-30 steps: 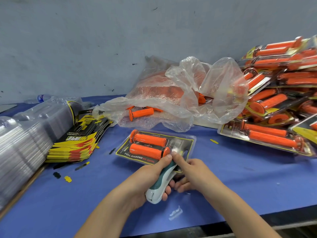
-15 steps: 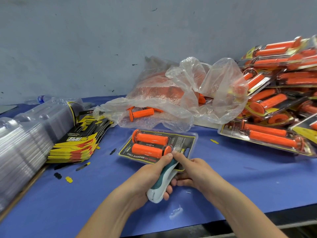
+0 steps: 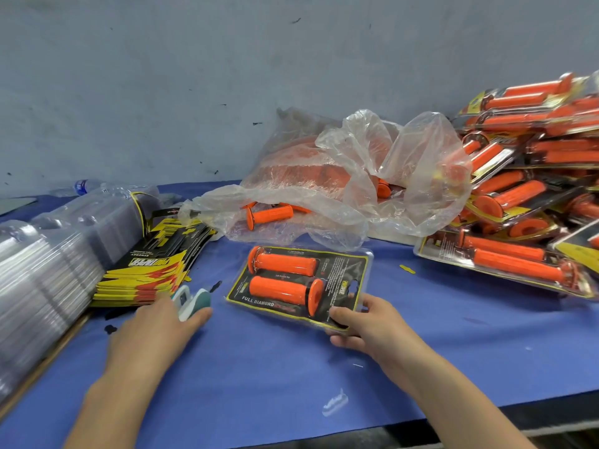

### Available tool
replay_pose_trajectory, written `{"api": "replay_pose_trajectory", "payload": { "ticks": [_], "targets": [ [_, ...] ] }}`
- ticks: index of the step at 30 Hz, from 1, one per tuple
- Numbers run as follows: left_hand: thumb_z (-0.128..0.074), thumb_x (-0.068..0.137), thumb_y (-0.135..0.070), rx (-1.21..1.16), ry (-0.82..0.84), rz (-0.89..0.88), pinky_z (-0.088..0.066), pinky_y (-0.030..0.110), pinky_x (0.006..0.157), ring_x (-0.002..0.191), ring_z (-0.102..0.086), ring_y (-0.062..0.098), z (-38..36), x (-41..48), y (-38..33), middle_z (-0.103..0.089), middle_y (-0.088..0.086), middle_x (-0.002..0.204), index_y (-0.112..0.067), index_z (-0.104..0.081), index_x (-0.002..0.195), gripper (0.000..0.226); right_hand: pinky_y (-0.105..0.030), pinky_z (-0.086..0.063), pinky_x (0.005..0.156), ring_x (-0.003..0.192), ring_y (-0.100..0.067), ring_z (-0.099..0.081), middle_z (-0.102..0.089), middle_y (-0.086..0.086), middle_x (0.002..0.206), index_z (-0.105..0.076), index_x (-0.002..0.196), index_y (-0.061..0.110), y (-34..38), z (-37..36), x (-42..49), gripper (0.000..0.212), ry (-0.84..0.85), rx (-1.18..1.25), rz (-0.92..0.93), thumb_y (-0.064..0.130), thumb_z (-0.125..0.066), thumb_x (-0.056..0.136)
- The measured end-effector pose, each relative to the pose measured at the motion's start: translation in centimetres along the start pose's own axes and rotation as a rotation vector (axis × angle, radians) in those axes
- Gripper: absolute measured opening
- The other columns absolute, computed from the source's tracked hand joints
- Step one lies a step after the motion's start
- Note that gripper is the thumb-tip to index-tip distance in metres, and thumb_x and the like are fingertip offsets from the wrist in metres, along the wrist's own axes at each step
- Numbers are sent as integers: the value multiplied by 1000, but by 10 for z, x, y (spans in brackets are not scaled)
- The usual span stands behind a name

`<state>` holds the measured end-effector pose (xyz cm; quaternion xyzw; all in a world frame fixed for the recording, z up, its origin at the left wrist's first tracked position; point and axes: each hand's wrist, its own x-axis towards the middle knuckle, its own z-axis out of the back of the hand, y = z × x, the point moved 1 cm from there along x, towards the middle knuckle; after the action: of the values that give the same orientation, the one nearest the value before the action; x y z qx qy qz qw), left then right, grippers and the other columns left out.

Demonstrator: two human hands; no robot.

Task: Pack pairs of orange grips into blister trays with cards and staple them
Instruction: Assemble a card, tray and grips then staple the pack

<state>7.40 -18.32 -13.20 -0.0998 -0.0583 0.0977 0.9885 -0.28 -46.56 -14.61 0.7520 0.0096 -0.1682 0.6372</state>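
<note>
A blue cloth (image 3: 259,377) is covering the work surface, and its near edge is running along the bottom of the frame, where a clear plastic scrap (image 3: 335,401) is lying. At lower left the left hand (image 3: 155,332) is curling its fingers and thumb round a white and teal stapler (image 3: 191,301), just beside the stack of cards (image 3: 146,273). At lower centre the right hand (image 3: 366,322) is pinching the near right corner of the blister pack (image 3: 343,273), thumb on top. The pack is lying in the middle of the frame with two orange grips (image 3: 285,262) sitting side by side in it. Behind it a crumpled plastic bag (image 3: 340,189) is holding more grips, one loose grip (image 3: 269,215) showing at its mouth. A stack of clear trays (image 3: 48,264) is filling the left edge, and a pile of finished packs (image 3: 518,189) is leaning at the right. A scuffed grey wall (image 3: 194,76) is closing off the upper frame.

A second ago both hands were meeting at the pack's near edge with the stapler on it; now the stapler is sitting off to the left, well apart from the pack.

The left hand is blurring with motion and hiding most of the stapler. The right fingers under the pack are out of sight, the finished pile is being cut off by the right edge, and a water bottle (image 3: 84,186) is barely showing at far left.
</note>
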Motion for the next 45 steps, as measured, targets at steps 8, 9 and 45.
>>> {"api": "replay_pose_trajectory", "payload": {
  "ticks": [8,9,45],
  "targets": [
    [-75,82,-38,-250,-231,-840,-44,33,91,106,-54,18,-10,-31,-69,-55,-6,117,-30,-59,124,46,-20,-55,62,67,-14,-65,-70,-9,77,-68,92,0,23,-6,-6,10,63,133,93,2,-59,90],
    [-72,85,-35,-245,-295,-900,-44,30,85,101,-57,16,-12,-35,-77,-57,-9,111,-31,-62,117,34,-19,-54,62,67,-14,-65,-69,-10,78,-69,91,1,28,-8,-8,10,82,163,111,7,-61,91],
    [-49,87,-68,-1613,603,92,-55,49,89,94,-73,33,-19,-32,-125,-75,15,103,-21,-79,99,57,-11,-44,43,59,1,-67,-72,14,67,-74,86,23,18,12,6,45,-191,100,185,53,-43,98]
  ]
}}
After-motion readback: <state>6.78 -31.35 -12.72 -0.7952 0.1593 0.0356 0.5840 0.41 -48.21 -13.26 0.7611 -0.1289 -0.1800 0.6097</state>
